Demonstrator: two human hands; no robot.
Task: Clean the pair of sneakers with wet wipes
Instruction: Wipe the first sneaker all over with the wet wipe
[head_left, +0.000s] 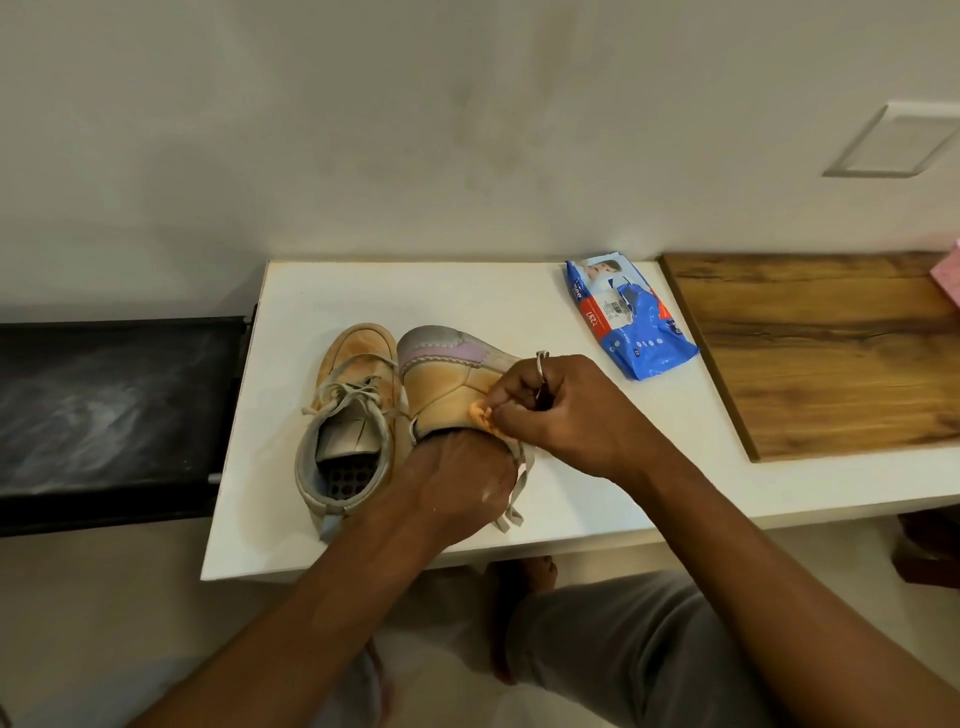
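Two stained tan sneakers sit on the white table (363, 280). The left sneaker (353, 415) stands upright with its laces loose and its opening toward me. The right sneaker (447, 374) is tipped on its side, showing a tan panel and a lilac patch. My left hand (457, 483) grips its heel end from below. My right hand (556, 410), with a ring on one finger, pinches a crumpled, orange-stained wet wipe (483, 415) against the sneaker's side. Loose laces hang beneath my hands.
A blue wet wipes pack (628, 317) lies at the table's back right. A wooden board (831, 353) covers the surface to the right. A black bench (104, 415) adjoins the table's left edge. The wall is close behind. My knee and foot are below.
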